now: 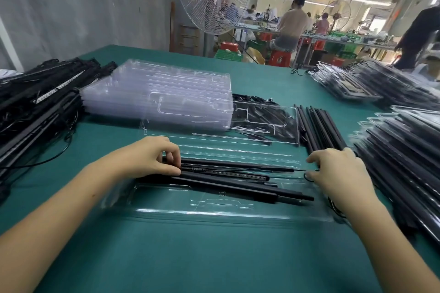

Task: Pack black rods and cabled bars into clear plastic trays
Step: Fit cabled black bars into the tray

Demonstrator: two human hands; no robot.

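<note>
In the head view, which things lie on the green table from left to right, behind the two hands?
Pile of cabled bars → stack of empty clear trays → loose black rods → stack of packed trays.

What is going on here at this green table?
A person is packing an open clear tray on the green table. The left hand pinches one end of a cabled bar that lies in the tray between black rods, and the right hand holds the bar's thin cable at the other end. Empty trays are stacked behind, loose rods lie to the right, and packed trays are piled at the far right.
</note>
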